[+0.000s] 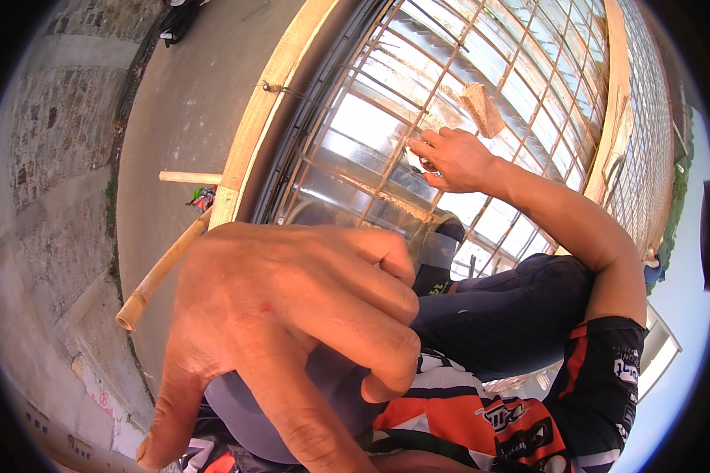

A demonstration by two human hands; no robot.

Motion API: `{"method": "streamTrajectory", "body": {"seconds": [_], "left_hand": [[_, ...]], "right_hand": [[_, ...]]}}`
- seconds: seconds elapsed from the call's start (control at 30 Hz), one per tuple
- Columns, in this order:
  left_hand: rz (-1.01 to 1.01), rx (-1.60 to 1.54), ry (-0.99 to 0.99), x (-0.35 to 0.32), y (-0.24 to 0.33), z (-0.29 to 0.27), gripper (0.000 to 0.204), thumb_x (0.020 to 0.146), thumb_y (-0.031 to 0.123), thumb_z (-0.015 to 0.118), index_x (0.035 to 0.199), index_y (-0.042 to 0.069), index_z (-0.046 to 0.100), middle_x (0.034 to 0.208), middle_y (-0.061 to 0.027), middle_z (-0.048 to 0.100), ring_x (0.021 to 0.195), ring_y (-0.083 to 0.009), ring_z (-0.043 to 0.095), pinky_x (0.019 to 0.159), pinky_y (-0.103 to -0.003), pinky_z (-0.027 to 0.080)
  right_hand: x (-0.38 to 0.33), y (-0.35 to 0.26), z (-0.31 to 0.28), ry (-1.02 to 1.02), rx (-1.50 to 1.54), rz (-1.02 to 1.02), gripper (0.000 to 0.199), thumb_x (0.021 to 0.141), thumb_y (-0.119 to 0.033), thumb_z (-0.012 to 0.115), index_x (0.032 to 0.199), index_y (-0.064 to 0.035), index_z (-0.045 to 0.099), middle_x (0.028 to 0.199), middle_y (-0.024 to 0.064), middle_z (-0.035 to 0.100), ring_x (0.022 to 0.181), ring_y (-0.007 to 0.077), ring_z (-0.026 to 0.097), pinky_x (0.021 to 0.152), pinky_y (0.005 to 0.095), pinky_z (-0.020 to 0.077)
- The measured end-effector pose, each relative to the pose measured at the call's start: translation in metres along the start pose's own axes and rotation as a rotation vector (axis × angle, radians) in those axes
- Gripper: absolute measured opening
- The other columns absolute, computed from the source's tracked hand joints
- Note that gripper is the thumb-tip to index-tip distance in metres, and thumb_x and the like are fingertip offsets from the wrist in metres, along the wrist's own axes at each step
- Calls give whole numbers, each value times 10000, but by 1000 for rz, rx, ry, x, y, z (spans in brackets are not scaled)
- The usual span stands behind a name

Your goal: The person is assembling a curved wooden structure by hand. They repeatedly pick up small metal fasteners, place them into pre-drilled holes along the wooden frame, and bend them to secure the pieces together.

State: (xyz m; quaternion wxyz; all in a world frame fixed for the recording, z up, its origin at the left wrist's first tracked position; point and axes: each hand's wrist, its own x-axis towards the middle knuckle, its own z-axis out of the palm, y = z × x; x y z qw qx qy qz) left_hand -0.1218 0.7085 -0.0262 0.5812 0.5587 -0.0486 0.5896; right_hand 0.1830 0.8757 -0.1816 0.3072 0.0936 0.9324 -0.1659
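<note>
The grid of thin bars point(481, 87) is metal, dull and reddish-brown as if rusted, and the sheet point(363, 118) under it is glossy, throwing back bright light; it may be plastic film or glass, the view does not settle it. The frame point(264, 102) beside it is pale bare wood, smooth and matt, and the pole point(162, 272) looks like dry bamboo. The block point(483, 109) on the grid is rough, grainy and tan. The ground point(185, 102) is matt grey concrete. The wall point(47, 118) is rough stone. The shirt sleeve point(607, 378) is smooth printed cloth.
</note>
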Motion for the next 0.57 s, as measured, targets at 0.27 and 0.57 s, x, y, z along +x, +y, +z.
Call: {"method": "streamTrajectory", "body": {"seconds": [0.27,0.57], "left_hand": [[89,51,-1,7,17,-2,720,1051,828,408,1156,285,869,992,-174,735,670,-217,592,788,-429,402],[159,143,-66,47,42,-1,768,1086,840,316,1130,311,871,991,-200,744,659,-231,583,814,-448,403]], "right_hand": [[-2,21,-33,168,29,97,604,962,-344,722,1493,-113,553,1169,159,680,1083,373,682,953,501,580],[-16,25,-73,57,144,221,608,998,-339,671,1594,-250,595,1047,164,654,1055,363,680,1022,559,498]]}}
